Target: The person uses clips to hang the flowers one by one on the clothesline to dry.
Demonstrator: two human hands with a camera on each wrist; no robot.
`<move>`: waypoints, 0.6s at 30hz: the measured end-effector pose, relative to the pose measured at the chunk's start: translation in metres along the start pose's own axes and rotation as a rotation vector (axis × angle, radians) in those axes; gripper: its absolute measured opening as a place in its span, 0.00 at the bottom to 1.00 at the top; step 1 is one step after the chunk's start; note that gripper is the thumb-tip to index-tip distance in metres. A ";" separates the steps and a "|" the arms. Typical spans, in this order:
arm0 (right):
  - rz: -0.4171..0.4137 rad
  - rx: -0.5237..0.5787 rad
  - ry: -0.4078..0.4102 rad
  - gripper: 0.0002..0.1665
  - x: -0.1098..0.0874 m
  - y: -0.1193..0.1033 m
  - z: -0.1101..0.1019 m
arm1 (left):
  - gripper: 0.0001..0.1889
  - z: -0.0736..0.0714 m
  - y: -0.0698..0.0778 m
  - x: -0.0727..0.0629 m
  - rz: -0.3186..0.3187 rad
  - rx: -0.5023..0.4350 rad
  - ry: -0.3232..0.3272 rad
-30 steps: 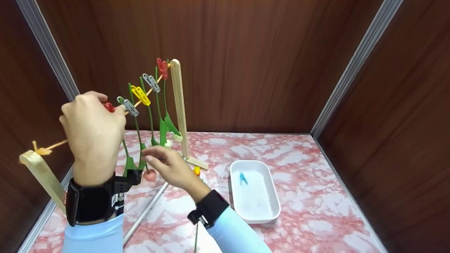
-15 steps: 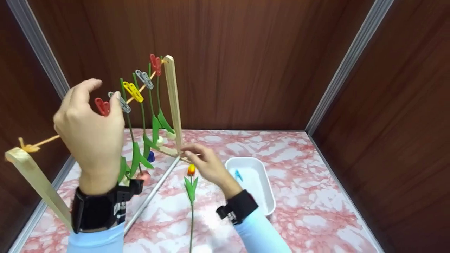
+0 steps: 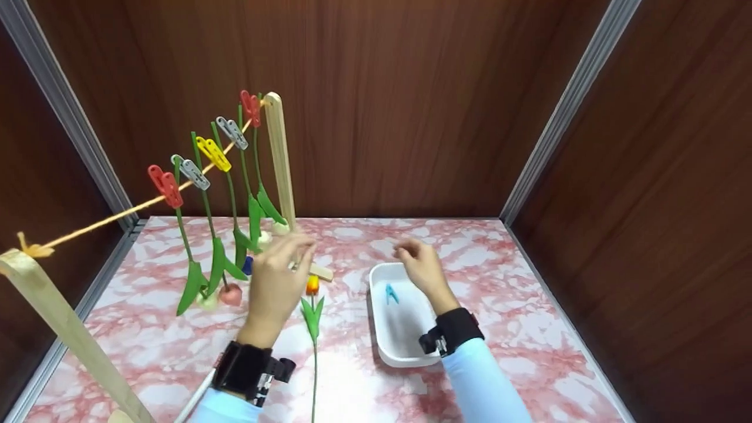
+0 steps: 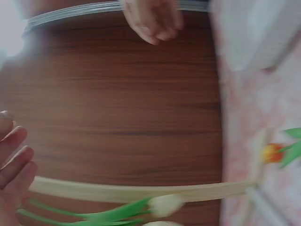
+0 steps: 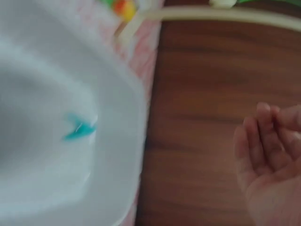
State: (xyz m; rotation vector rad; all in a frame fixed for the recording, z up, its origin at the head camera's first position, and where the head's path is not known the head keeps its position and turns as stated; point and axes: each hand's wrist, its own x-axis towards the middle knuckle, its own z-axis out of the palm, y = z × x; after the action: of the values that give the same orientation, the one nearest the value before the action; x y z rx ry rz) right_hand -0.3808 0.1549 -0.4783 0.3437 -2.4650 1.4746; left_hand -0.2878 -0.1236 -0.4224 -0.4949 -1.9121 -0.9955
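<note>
My left hand [image 3: 279,285] is in mid-air between the hanging tulips and the loose tulip, fingers loosely bent around nothing. Above the far end of the white tray [image 3: 405,338] is my right hand [image 3: 426,270], also holding nothing. A light-blue clothespin [image 3: 392,294] lies inside that tray. On the table, an orange-yellow tulip [image 3: 313,285] lies with its stem toward me. Several tulips hang heads-down from an orange cord [image 3: 106,221], clipped by a near red clothespin [image 3: 165,185], a grey one [image 3: 191,172], a yellow one [image 3: 214,154], another grey and a far red one.
The cord runs between a near wooden post [image 3: 76,335] and a far wooden post [image 3: 279,158] on the left. A pale rod [image 3: 197,396] runs low along the stand. Brown wood-grain panels [image 3: 399,117] wall in the marbled pink table [image 3: 517,317].
My left hand has let go of the near red clothespin and moved right and down, leaving it clipped on the cord. My right hand has moved right, from the hanging tulips to above the tray.
</note>
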 end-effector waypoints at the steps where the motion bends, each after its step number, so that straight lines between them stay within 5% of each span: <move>1: 0.031 -0.036 0.010 0.10 0.001 0.008 -0.002 | 0.09 0.005 -0.006 -0.005 -0.040 0.007 -0.043; 4: 0.063 -0.142 -0.023 0.09 0.001 0.030 -0.001 | 0.14 0.017 -0.020 -0.019 -0.170 0.026 -0.147; 6: 0.024 -0.214 -0.103 0.08 0.004 0.061 0.006 | 0.16 0.024 -0.029 -0.026 -0.243 0.022 -0.194; 9: 0.002 -0.340 -0.290 0.09 -0.004 0.073 0.015 | 0.19 0.033 -0.042 -0.038 -0.342 0.021 -0.274; 12: 0.017 -0.505 -0.454 0.17 -0.012 0.074 0.024 | 0.20 0.041 -0.053 -0.053 -0.411 0.023 -0.328; 13: 0.070 -0.558 -0.504 0.21 -0.020 0.054 0.023 | 0.20 0.043 -0.056 -0.058 -0.424 0.025 -0.338; 18: 0.078 -0.755 -0.601 0.25 -0.022 0.048 0.032 | 0.20 0.052 -0.071 -0.078 -0.435 0.030 -0.361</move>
State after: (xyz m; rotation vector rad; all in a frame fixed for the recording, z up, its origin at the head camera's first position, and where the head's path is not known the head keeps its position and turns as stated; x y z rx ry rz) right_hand -0.3787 0.1506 -0.5392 0.5877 -3.2900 0.3767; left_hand -0.3224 -0.1200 -0.5345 -0.2541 -2.4220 -1.2105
